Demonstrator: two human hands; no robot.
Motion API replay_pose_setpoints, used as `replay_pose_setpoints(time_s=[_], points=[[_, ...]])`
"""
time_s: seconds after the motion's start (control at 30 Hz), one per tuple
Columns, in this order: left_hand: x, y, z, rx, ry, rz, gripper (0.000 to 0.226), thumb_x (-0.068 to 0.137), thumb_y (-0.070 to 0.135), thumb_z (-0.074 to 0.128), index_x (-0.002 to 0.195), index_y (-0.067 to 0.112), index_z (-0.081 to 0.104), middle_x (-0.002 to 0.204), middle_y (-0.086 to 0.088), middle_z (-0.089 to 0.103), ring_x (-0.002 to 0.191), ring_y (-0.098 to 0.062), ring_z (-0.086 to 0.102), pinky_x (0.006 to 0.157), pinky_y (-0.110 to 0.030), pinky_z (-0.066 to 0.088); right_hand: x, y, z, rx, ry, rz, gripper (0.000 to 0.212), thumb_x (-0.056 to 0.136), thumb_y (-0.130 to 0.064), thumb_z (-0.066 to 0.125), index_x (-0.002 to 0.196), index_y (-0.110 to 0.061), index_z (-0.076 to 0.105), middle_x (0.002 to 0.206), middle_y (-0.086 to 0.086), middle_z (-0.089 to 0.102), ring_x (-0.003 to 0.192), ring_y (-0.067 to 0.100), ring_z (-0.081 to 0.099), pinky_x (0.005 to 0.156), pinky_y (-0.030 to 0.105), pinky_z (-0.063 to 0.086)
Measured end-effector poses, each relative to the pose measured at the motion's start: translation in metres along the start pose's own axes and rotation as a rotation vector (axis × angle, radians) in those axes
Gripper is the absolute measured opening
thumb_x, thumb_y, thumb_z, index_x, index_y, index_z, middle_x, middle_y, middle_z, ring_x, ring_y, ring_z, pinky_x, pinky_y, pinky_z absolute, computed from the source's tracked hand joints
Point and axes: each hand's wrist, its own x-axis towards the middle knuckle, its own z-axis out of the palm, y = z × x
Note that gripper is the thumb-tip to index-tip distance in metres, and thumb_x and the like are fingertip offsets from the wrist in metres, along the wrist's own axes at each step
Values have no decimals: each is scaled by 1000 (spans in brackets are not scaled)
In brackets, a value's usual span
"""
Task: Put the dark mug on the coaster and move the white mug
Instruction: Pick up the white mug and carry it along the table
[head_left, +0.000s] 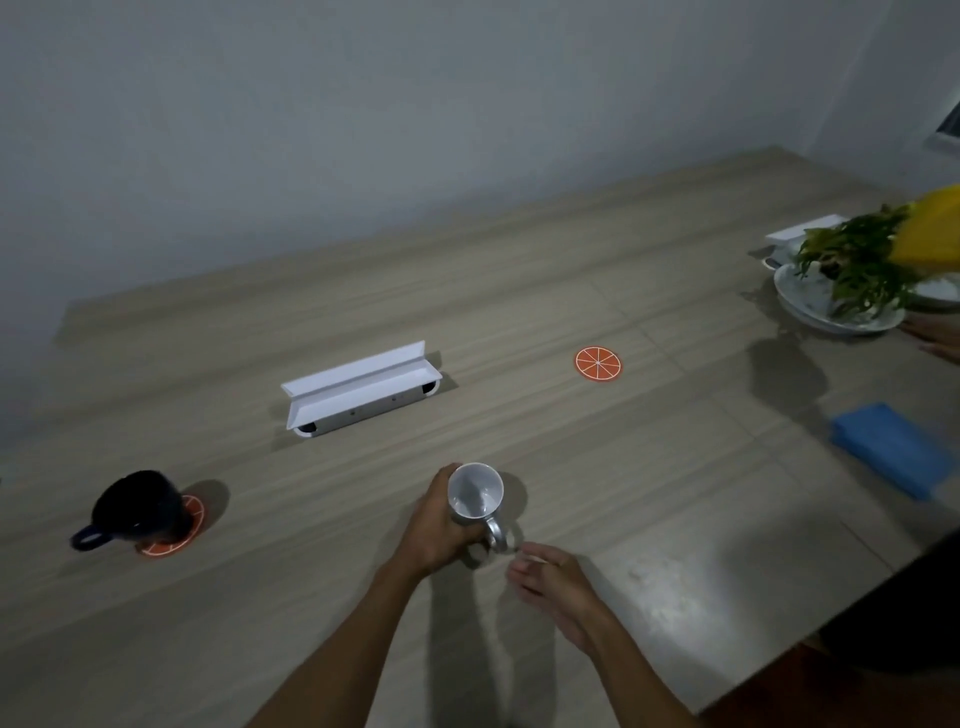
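Note:
The dark mug stands on an orange-slice coaster at the left of the wooden table, its handle pointing left. A second orange coaster lies bare further back, right of centre. My left hand is wrapped around the side of the white mug, which is upright in the front middle with its handle toward me. My right hand hovers just right of the handle, fingers apart, holding nothing.
A white box-like tray sits in the middle of the table. A blue sponge-like block lies at the right. A white plate with green leaves and a yellow item stands at the far right, with another person's hand beside it.

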Motion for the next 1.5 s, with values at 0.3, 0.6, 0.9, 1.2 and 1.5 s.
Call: replay_pose_setpoints(time_s=[0.3,0.6,0.9,1.2,1.5], points=[[2,47,-12,-92,41,37,73,58,26,95,121,29,57,115,13,68,99,4,64,74,-14,50,-1,-39,15,398,-17,111,27,99,-15,37,113,-1,55,117,22,60,119,35,55,110,42,40],[27,121,-39,-85,5,196,76,59,32,95,124,26,57,115,17,65,102,3,62,75,-13,47,-29,-122,21,398,-30,-8,40,99,-17,37,130,3,51,121,21,60,110,36,59,104,42,44],[91,168,-11,-125,-35,273,79,60,33,95,129,25,57,122,11,66,107,1,62,80,-15,50,-15,-203,-22,321,-47,-97,34,100,-27,34,106,-5,59,102,16,62,95,34,63,85,39,51],[210,195,78,-128,2,175,79,60,28,96,128,24,57,120,13,65,104,2,63,77,-12,51,94,-279,-121,197,-83,-45,41,96,-32,47,120,-2,62,101,14,66,89,27,65,90,40,51],[297,165,151,-135,3,16,79,56,22,98,124,24,58,118,6,68,98,1,67,71,-14,56,201,-308,-177,42,-44,-4,44,99,-36,36,112,-5,66,98,14,72,87,24,67,82,35,52]])
